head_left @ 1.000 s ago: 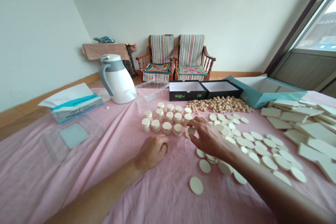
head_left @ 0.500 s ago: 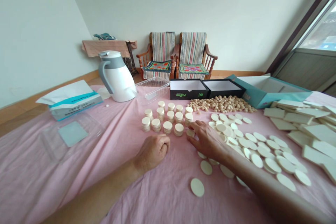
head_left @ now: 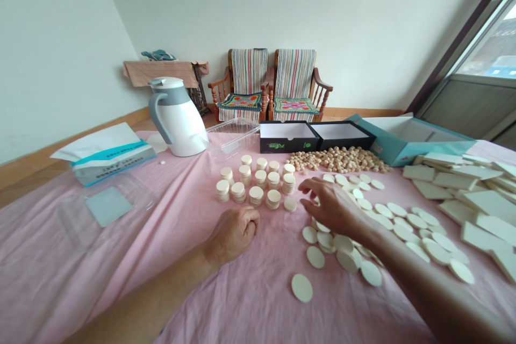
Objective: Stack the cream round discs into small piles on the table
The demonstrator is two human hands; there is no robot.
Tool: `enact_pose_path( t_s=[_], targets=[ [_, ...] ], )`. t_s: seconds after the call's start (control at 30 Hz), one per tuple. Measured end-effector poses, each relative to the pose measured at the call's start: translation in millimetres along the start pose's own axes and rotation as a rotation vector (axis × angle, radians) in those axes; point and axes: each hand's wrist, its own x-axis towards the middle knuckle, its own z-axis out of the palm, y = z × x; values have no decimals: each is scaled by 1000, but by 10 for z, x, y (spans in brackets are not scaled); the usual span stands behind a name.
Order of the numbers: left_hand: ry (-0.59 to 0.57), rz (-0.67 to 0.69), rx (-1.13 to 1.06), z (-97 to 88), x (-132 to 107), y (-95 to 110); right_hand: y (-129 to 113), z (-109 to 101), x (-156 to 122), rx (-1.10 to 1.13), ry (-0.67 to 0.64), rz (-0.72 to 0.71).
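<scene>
My left hand point(head_left: 234, 232) rests on the pink cloth as a loose fist, just in front of the stacks, with nothing showing in it. Over the left edge of the loose pile is my right hand point(head_left: 331, 200), its fingers bent and apart, and I see nothing between them. Several neat stacks of round wooden discs point(head_left: 256, 195) stand in rows beyond my left hand. A low stack point(head_left: 289, 204) sits at their near right corner, left of my right fingertips. Loose pale discs point(head_left: 315, 257) lie scattered beneath and around my right hand and forearm, partly hidden by them.
Small wooden beads point(head_left: 342, 159) lie in front of two black boxes point(head_left: 288, 143). A teal box point(head_left: 423, 148) and square wooden pieces point(head_left: 489, 201) are on the right. A white-grey jug point(head_left: 183, 123), tissue pack point(head_left: 110, 156) and clear plastic tray point(head_left: 145, 199) stand left.
My right hand has moved right, away from the low stack at the corner, which now shows fully. Its fingers are over the loose discs. My left fist has stayed put.
</scene>
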Motion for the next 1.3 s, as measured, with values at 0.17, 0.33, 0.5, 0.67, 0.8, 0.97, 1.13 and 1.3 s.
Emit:
enact_pose_path(
  t_s=[0.17,0.33,0.5,0.67,0.8,0.97,1.13,1.3],
  targets=[
    [-4,-8,-1,-8,12,17,463,-339,-75,-158,-43,73],
    [-1,-10,-2,-5,16,10,612,-398,-129,-240,-159,98],
    [5,-20,-13,20,16,-19,542,-317,-68,-201,-152,101],
    [1,-27,-17,27,21,-27,232,-200,-17,50,-22,-61],
    [2,-16,-18,21,12,-25,-23,-51,-5,171,-29,-228],
    [0,-5,-14,10,1,-19,-118,95,16,132,-38,-287],
    [2,-9,-9,14,0,-25,-151,101,27,99,-5,-282],
    [3,-21,-10,22,6,-31,24,-61,29,117,103,-205]
  ],
)
